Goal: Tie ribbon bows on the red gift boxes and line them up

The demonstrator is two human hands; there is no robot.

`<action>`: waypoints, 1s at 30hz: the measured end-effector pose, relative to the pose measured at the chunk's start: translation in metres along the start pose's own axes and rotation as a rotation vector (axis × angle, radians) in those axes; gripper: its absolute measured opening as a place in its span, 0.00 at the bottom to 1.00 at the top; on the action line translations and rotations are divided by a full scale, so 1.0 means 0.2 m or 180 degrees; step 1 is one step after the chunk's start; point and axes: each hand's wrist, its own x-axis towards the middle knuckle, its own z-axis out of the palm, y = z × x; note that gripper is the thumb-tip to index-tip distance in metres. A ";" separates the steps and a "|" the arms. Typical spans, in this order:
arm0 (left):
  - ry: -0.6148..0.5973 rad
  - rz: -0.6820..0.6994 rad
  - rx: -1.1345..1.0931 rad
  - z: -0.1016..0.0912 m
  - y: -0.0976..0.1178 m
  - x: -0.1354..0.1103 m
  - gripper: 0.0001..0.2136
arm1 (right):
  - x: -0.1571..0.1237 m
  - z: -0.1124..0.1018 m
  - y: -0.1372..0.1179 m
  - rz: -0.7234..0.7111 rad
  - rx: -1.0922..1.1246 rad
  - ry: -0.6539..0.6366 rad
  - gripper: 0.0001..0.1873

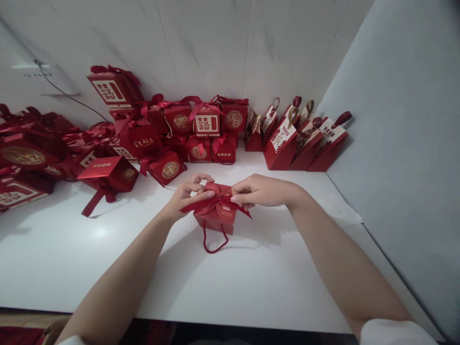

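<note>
A small red gift box point(215, 221) with a red cord handle point(215, 251) hanging from its near side stands on the white table. Across its top runs a red ribbon point(194, 206), crossed near the middle of the lid, with one tail out to each side. My left hand point(190, 194) pinches the ribbon at the left of the box top, thumb on the lid. At the right, my right hand point(260, 190) has thumb and forefinger closed on the ribbon's other part. The fingers partly hide the far side of the lid.
Stacked red gift boxes with ribbons point(203, 123) line the wall, with more piled at the left point(25, 153). One box with a raised flap point(117, 177) lies nearer. Several wedge-shaped red boxes point(282, 143) stand at the back right. A grey panel point(402, 120) bounds the table's right side.
</note>
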 end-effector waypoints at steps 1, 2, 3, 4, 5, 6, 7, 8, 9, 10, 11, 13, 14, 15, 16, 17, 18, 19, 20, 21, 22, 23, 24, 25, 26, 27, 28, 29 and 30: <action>0.0027 0.0019 0.0043 0.00 0.00 0.00 0.22 | 0.00 0.00 0.00 -0.0019 0.0000 -0.0011 0.16; 0.0056 0.0029 0.0089 0.00 0.00 0.00 0.23 | 0.00 0.00 0.01 -0.0045 -0.0019 -0.0023 0.16; 0.0080 0.0031 0.0136 0.01 0.00 0.01 0.24 | 0.00 0.00 0.01 -0.0069 -0.0050 -0.0039 0.16; 0.0085 0.0023 0.0183 0.01 0.00 0.01 0.24 | 0.00 -0.01 0.02 -0.0086 -0.0079 -0.0056 0.16; 0.0073 0.0015 0.0230 0.01 0.00 0.01 0.24 | 0.00 -0.01 0.02 -0.0096 -0.0099 -0.0074 0.16; 0.0058 0.0016 0.0277 0.00 0.00 0.01 0.25 | 0.00 -0.01 0.02 -0.0101 -0.0104 -0.0093 0.16; 0.0043 0.0024 0.0327 0.00 0.00 0.01 0.25 | 0.00 -0.01 0.03 -0.0100 -0.0096 -0.0110 0.16; 0.0032 0.0032 0.0380 -0.01 -0.01 0.01 0.25 | 0.00 -0.02 0.03 -0.0094 -0.0079 -0.0127 0.16; 0.0024 0.0041 0.0430 -0.01 -0.01 0.01 0.25 | 0.00 -0.02 0.03 -0.0082 -0.0058 -0.0142 0.16; 0.0025 0.0056 0.0465 -0.02 -0.01 0.01 0.25 | 0.00 -0.02 0.03 -0.0064 -0.0028 -0.0162 0.16; 0.0038 0.0067 0.0487 -0.02 0.00 0.01 0.25 | 0.00 -0.02 0.03 -0.0046 0.0013 -0.0177 0.16; 0.0090 0.0039 0.0485 -0.02 0.01 0.00 0.24 | 0.00 -0.01 0.03 -0.0016 0.0108 -0.0180 0.15; 0.0129 -0.0012 0.0447 -0.01 0.01 0.00 0.23 | -0.01 -0.01 0.02 -0.0007 0.0126 -0.0172 0.15; 0.0177 -0.0085 0.0390 -0.01 0.02 -0.01 0.23 | -0.01 -0.01 0.02 -0.0002 0.0102 -0.0150 0.15; 0.0231 -0.0181 0.0332 0.01 0.03 -0.02 0.23 | -0.01 -0.01 0.01 -0.0003 0.0042 -0.0115 0.15; 0.0292 -0.0277 0.0293 0.02 0.04 -0.02 0.24 | -0.02 0.00 0.00 -0.0005 -0.0039 -0.0061 0.16; 0.0346 -0.0348 0.0294 0.03 0.05 -0.02 0.24 | -0.02 0.00 -0.01 -0.0006 -0.0130 0.0023 0.17; 0.0379 -0.0389 0.0342 0.04 0.06 -0.03 0.24 | -0.02 0.00 -0.02 -0.0008 -0.0215 0.0143 0.17; 0.0389 -0.0399 0.0426 0.05 0.07 -0.03 0.24 | -0.02 0.01 -0.03 -0.0010 -0.0286 0.0289 0.18; 0.0376 -0.0381 0.0526 0.06 0.07 -0.03 0.23 | -0.02 0.01 -0.04 -0.0013 -0.0347 0.0443 0.18; 0.0332 -0.0346 0.0621 0.07 0.08 -0.03 0.21 | -0.01 0.02 -0.04 -0.0025 -0.0401 0.0583 0.18; 0.0271 -0.0307 0.0696 0.07 0.09 -0.03 0.20 | -0.01 0.02 -0.05 -0.0049 -0.0447 0.0699 0.17; 0.0208 -0.0282 0.0721 0.07 0.10 -0.03 0.18 | 0.00 0.02 -0.05 -0.0076 -0.0474 0.0781 0.16; 0.0153 -0.0288 0.0678 0.07 0.11 -0.03 0.18 | 0.00 0.03 -0.05 -0.0101 -0.0476 0.0830 0.15; 0.0084 -0.0336 0.0566 0.07 0.11 -0.03 0.17 | 0.01 0.03 -0.04 -0.0126 -0.0465 0.0862 0.15; 0.0001 -0.0428 0.0391 0.07 0.12 -0.03 0.18 | 0.01 0.03 -0.04 -0.0154 -0.0450 0.0887 0.15; -0.0084 -0.0554 0.0165 0.08 0.12 -0.04 0.19 | 0.02 0.03 -0.04 -0.0189 -0.0436 0.0910 0.16; -0.0170 -0.0693 -0.0076 0.08 0.12 -0.04 0.21 | 0.03 0.04 -0.03 -0.0242 -0.0430 0.0938 0.16; -0.0252 -0.0815 -0.0290 0.08 0.12 -0.04 0.23 | 0.03 0.04 -0.03 -0.0317 -0.0433 0.0969 0.16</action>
